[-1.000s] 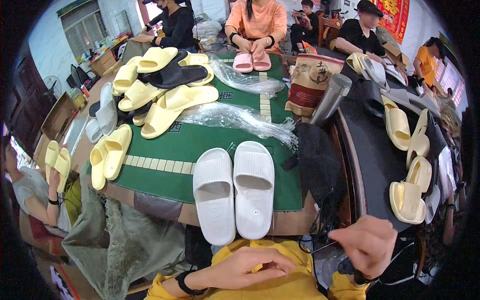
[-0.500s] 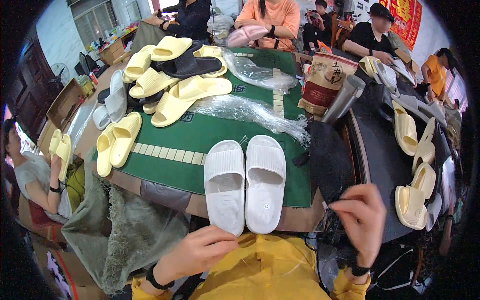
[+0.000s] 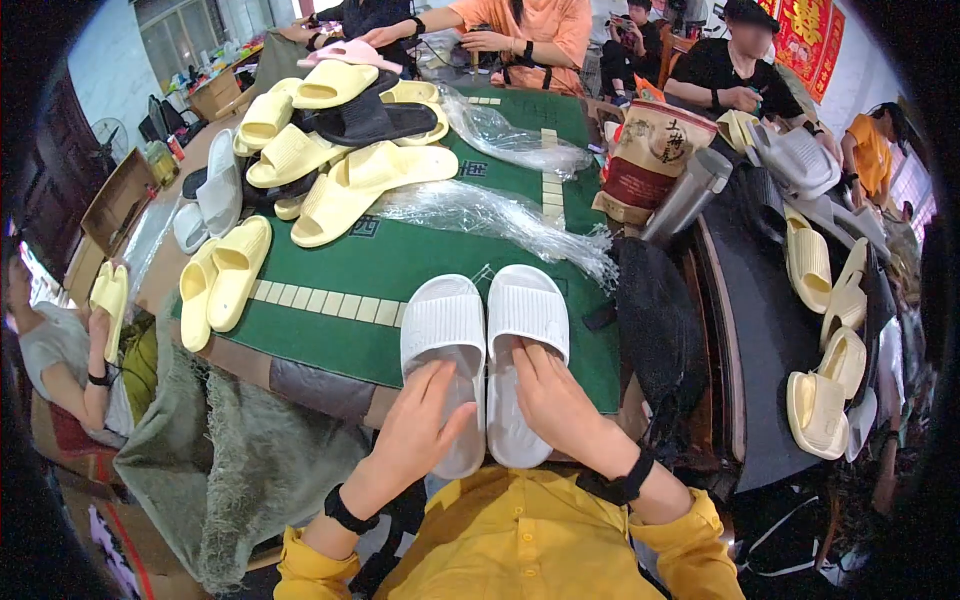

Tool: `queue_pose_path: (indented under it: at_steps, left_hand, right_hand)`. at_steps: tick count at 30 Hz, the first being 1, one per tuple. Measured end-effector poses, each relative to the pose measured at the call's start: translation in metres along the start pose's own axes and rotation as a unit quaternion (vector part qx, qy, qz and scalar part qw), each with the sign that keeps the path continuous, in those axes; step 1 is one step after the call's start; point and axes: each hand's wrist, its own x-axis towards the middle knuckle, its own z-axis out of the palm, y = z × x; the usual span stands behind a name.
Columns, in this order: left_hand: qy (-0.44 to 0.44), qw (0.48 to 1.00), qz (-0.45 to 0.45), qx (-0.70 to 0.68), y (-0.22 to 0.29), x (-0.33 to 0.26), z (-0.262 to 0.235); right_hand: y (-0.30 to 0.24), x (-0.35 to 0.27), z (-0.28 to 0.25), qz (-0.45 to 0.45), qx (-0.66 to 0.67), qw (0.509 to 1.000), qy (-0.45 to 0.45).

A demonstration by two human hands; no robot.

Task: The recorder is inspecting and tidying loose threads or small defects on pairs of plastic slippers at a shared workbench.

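Note:
A pair of white slide slippers lies side by side at the table's near edge, toes pointing away. My left hand (image 3: 410, 425) rests over the left slide (image 3: 440, 305), its fingers stretched toward the strap opening and its thumb apart. Into the strap opening of the right slide (image 3: 528, 300) reach the straight fingers of my right hand (image 3: 560, 400); their tips are hidden under the strap. Neither hand visibly closes round a slipper. Both slides lie flat, their heels close to my yellow shirt.
Yellow and black slides (image 3: 375, 190) are heaped at the far left, beside a yellow pair (image 3: 230, 280). Clear plastic wrap (image 3: 490, 215) lies across the green mat (image 3: 320, 265). A steel flask (image 3: 690, 195) and a paper bag (image 3: 645, 155) stand right. Co-workers sit around.
Both my hands have moved inward and forward onto the white slides. Across the table, a co-worker's pink slipper has gone from their hands to the top of the heap.

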Motion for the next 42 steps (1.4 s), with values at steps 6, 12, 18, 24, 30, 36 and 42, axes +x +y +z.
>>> queue_pose_path:
  at_steps: [6, 12, 18, 24, 30, 36, 42]
  left_hand:
    - [-0.092, 0.993, -0.029, 0.063, 0.003, 0.033, 0.009]
    - [-0.215, 0.969, -0.095, 0.074, -0.004, 0.054, 0.029]
    - [-0.197, 0.970, -0.111, 0.089, 0.015, 0.020, 0.035]
    - [-0.124, 0.980, -0.109, 0.110, 0.029, 0.002, 0.032]
    - [-0.078, 0.981, -0.117, 0.133, 0.025, 0.005, 0.041]
    - [-0.101, 0.973, -0.194, 0.076, 0.018, 0.003, 0.049]
    - [-0.056, 0.974, -0.180, 0.127, 0.016, 0.000, 0.056]
  right_hand:
    - [0.015, 0.028, 0.023, 0.090, 0.039, 0.992, -0.082]
    - [0.021, 0.039, 0.029, 0.190, 0.128, 0.966, -0.117]
    - [0.005, 0.022, 0.011, 0.108, 0.124, 0.975, -0.146]
    - [-0.026, -0.003, -0.010, 0.121, 0.145, 0.974, -0.128]
    - [-0.040, -0.020, -0.055, 0.005, 0.064, 0.995, -0.071]
    - [0.025, 0.014, -0.090, 0.133, 0.163, 0.976, 0.050]
    - [0.090, 0.070, -0.046, 0.095, 0.097, 0.989, -0.052]
